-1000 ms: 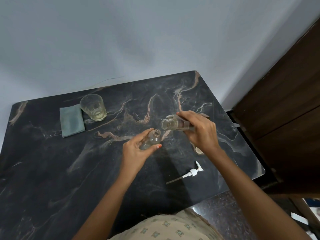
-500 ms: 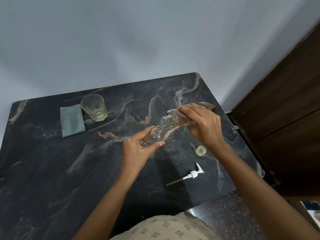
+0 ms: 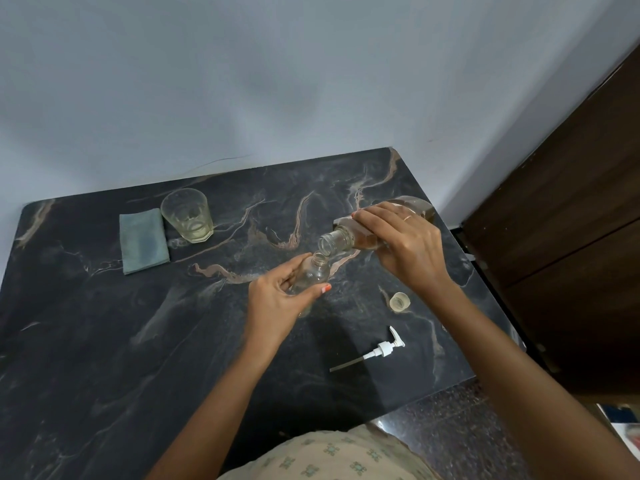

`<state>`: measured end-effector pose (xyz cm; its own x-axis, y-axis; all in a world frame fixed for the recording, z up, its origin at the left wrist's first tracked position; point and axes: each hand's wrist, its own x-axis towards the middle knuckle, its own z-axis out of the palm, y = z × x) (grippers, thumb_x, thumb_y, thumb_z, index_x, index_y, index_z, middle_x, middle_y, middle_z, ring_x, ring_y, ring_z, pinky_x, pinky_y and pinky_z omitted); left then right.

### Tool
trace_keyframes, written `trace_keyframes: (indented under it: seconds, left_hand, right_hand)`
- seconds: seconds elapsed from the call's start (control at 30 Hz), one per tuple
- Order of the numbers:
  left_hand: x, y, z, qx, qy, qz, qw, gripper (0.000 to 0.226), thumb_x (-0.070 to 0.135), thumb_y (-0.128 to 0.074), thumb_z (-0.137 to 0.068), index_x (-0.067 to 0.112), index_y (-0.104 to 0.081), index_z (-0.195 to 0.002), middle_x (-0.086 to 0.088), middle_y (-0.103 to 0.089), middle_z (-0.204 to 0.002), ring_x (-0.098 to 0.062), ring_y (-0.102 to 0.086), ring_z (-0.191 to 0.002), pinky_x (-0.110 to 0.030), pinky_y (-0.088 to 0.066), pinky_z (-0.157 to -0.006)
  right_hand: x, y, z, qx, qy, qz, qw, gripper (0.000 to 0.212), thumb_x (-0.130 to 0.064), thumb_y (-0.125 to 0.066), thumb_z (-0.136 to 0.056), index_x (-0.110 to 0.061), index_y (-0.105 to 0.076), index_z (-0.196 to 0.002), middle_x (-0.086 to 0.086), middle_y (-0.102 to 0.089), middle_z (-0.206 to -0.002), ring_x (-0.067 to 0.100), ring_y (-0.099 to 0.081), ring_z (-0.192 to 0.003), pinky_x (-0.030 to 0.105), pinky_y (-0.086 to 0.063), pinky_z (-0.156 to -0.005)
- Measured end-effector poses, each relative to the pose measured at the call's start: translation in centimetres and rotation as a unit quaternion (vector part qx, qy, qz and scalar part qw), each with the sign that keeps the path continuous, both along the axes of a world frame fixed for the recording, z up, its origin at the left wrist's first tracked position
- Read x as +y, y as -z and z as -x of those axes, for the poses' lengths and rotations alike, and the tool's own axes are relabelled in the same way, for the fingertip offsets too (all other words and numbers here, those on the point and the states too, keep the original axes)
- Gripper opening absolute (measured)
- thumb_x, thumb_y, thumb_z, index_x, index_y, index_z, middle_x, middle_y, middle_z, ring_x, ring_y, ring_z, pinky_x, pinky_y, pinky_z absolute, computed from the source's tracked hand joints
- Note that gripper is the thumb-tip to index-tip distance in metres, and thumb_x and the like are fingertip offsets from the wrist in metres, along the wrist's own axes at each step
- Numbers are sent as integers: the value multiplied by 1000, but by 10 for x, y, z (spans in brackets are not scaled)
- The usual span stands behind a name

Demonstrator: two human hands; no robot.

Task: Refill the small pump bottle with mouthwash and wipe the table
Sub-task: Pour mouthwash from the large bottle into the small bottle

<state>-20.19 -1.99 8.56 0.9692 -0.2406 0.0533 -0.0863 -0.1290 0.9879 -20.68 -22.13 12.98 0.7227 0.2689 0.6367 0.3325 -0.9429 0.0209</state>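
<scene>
My left hand point(image 3: 277, 299) grips the small clear pump bottle point(image 3: 313, 273), which stands on the dark marble table point(image 3: 104, 341) with its neck open. My right hand point(image 3: 405, 247) holds the larger mouthwash bottle point(image 3: 346, 237) tipped on its side, its open mouth just above the small bottle's neck. Amber liquid shows in the raised far end of the mouthwash bottle. The white pump head point(image 3: 377, 349) with its tube lies on the table near my right forearm. A small clear cap point(image 3: 399, 302) sits beside it. A folded grey-green cloth point(image 3: 143, 240) lies at the back left.
A drinking glass point(image 3: 187, 216) with a little pale liquid stands beside the cloth. The table's back edge meets a pale wall. A dark wooden door or cabinet point(image 3: 571, 237) stands to the right, past the table's right edge.
My right hand has tilted the mouthwash bottle further and brought its mouth down over the small bottle's neck. The cap is uncovered now. My left hand has stayed in place.
</scene>
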Motion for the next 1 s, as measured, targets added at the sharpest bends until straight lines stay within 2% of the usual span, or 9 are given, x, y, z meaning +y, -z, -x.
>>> trace_keyframes:
  seconds: [0.13,0.5,0.8,1.0]
  left_hand:
    - [0,-1,1,-4,1,-3,1000,53,10,-81,-59,39,-59,-98,26,-62,-90,13,-60,-87,-2,-43,-75]
    - [0,2,0,0,3,-2,1000,54,11,-81,-59,34,-58,-102,27,-61,-90,17,-59,-86,0,-42,-73]
    - [2,3,0,-7,3,-9,1000,53,11,-81,-59,46,-57,-92,31,-61,-87,15,-60,-86,-1,-43,-72]
    - [3,5,0,-2,3,-4,1000,54,12,-81,-59,41,-57,-97,28,-61,-89,16,-59,-85,-1,-43,-72]
  right_hand:
    - [-1,-3,1,2,1,11,1000,32,-3,-77,-68,-8,-69,-99,8,-73,-94,25,-69,-86,34,-57,-70]
    - [0,-7,3,-9,-5,26,1000,30,3,-70,-70,-9,-70,-97,6,-73,-93,23,-69,-86,30,-55,-68]
    - [2,-11,3,1,-10,36,999,28,4,-68,-73,-8,-69,-98,8,-73,-93,24,-69,-86,32,-56,-69]
    - [2,-13,3,1,-9,43,999,26,0,-70,-73,-7,-69,-98,9,-73,-93,25,-69,-86,33,-56,-69]
